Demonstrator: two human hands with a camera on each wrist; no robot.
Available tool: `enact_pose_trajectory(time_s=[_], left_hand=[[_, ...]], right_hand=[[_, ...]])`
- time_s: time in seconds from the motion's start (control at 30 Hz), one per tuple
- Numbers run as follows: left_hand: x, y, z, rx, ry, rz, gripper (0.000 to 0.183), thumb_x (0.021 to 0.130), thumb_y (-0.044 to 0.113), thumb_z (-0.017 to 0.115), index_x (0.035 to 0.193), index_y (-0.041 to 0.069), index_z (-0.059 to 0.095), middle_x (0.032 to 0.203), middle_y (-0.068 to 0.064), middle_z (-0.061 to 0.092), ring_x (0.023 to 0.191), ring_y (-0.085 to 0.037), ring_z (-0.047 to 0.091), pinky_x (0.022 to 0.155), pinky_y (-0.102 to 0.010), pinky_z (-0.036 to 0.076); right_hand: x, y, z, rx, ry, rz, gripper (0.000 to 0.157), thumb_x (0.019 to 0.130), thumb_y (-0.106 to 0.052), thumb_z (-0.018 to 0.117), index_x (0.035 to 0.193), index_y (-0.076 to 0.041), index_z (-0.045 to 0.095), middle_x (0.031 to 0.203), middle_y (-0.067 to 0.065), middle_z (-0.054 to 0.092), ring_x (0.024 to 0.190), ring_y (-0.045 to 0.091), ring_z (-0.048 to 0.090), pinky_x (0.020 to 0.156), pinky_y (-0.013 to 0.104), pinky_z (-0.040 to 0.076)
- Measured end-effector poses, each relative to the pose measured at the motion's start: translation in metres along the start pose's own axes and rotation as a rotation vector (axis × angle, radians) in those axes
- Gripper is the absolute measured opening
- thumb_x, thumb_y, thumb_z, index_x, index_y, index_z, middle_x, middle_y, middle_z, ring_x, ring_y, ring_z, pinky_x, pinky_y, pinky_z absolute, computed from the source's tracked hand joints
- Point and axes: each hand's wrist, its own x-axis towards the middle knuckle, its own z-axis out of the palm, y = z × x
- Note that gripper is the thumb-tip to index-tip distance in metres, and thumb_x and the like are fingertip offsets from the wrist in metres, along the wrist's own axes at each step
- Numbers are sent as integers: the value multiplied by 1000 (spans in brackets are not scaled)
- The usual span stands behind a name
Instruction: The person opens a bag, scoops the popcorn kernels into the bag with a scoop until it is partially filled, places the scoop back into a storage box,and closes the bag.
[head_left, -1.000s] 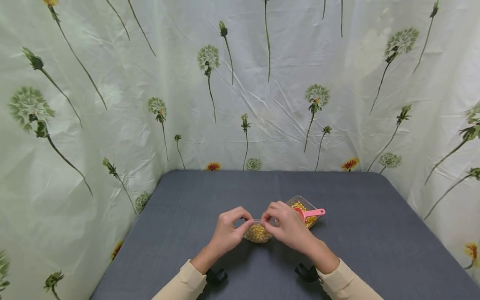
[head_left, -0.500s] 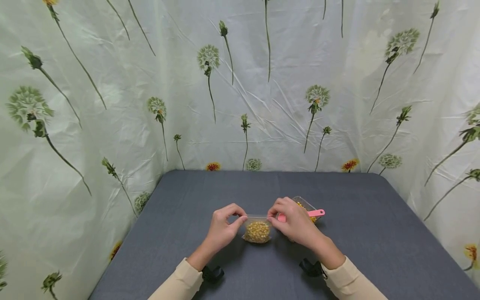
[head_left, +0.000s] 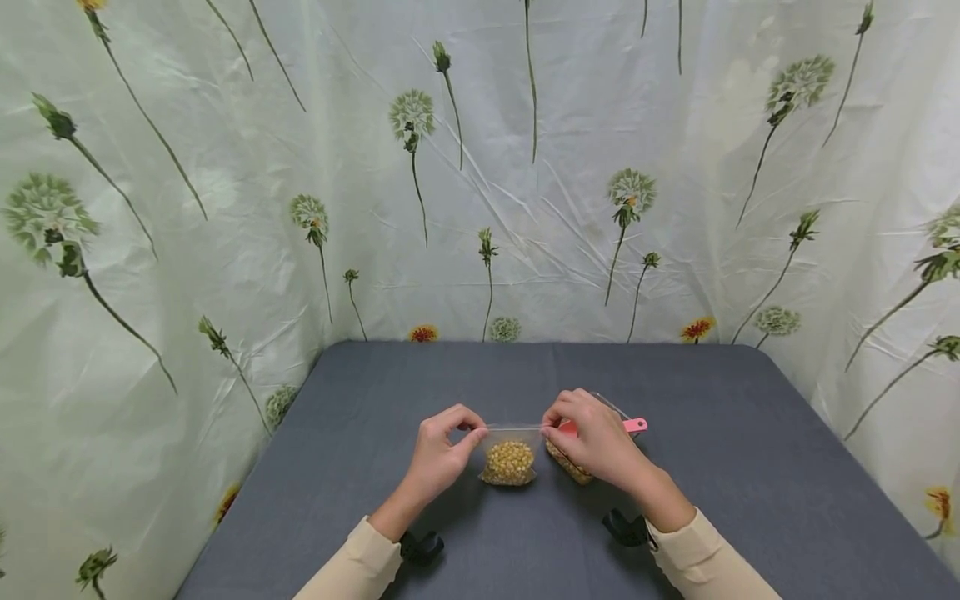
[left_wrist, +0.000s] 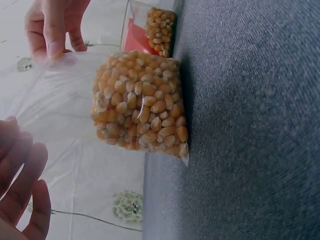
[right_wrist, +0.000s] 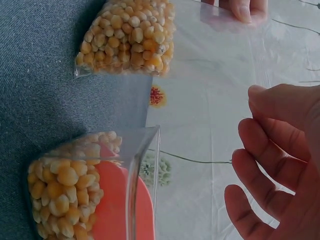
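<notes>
A clear plastic zip bag (head_left: 510, 462) of corn kernels stands upright on the table between my hands, its top edge stretched flat. My left hand (head_left: 442, 450) pinches the bag's top left corner between thumb and fingers. At the top right corner, my right hand (head_left: 592, 437) pinches the same edge. In the left wrist view the corn kernels (left_wrist: 140, 105) fill the bag's lower part, with bare film above. Just beside the right hand is a clear plastic box (right_wrist: 132, 185) of corn kernels with a pink scoop (right_wrist: 122, 200) in it; the hand partly hides it in the head view.
A grey cloth-covered table (head_left: 420, 375) lies beneath everything. Behind it and at both sides hangs a white curtain (head_left: 555, 208) printed with dandelions. Black wrist straps (head_left: 422, 547) show below both hands.
My hands have moved apart along the bag's top, drawing the edge from bunched to straight. The right hand has shifted slightly right, covering more of the box.
</notes>
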Motion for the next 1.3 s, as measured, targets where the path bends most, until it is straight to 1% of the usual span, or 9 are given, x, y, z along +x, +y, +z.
enact_pose_trajectory(time_s=[0.07,0.23,0.33,0.47,0.6,0.77,1.03,1.17,1.3], left_hand=[[0,0,0,-5,0,-10,19,91,5,74,91,24,70,86,10,66,78,-7,61,73,-36,52],[-3,0,-1,-19,13,-30,12,91,4,75,91,17,73,86,9,66,77,-8,61,72,-31,52],[-6,0,-2,-17,25,-33,15,90,5,75,91,19,72,86,7,67,76,-8,61,71,-29,51],[-6,-3,3,-32,8,-43,16,91,7,74,94,22,71,87,4,68,76,-11,62,71,-31,52],[6,-5,4,-57,2,-65,13,92,9,73,95,22,71,90,4,68,78,-11,63,74,-32,53],[26,-5,-6,-39,5,-103,9,95,16,72,96,26,71,92,8,68,80,-10,64,76,-32,54],[49,-17,-17,-37,48,-128,4,93,16,73,95,19,75,91,6,70,79,-14,66,72,-32,55],[51,-24,-20,-3,70,-172,5,92,14,74,94,18,76,90,7,70,79,-12,66,72,-32,54],[44,-31,-17,60,29,-253,4,93,16,74,96,14,76,91,9,70,80,-8,65,74,-31,54]], right_hand=[[0,1,1,-6,2,5,18,88,-20,80,80,-30,66,82,-23,53,80,1,49,66,28,44],[-1,-1,6,-5,34,3,16,86,-20,82,81,-28,68,82,-22,54,79,4,51,65,27,44],[-3,-4,8,15,29,24,16,87,-20,82,82,-28,69,83,-22,55,80,9,55,67,28,45],[-5,-5,5,19,26,71,17,86,-19,82,82,-28,68,84,-22,55,82,12,57,71,32,47],[4,-5,-3,-8,37,79,17,86,-19,82,82,-28,68,84,-20,56,81,8,54,69,32,46],[27,-4,-10,-16,25,84,14,87,-18,81,83,-25,70,86,-15,58,82,7,53,68,33,46],[55,1,-4,-8,21,100,9,89,-21,80,85,-24,72,87,-12,59,83,11,58,69,34,48],[63,3,3,-4,13,102,9,89,-20,80,84,-23,73,87,-11,60,83,16,61,68,35,48],[64,7,14,-35,-42,118,12,88,-19,80,82,-24,71,85,-11,58,80,14,60,67,34,47]])
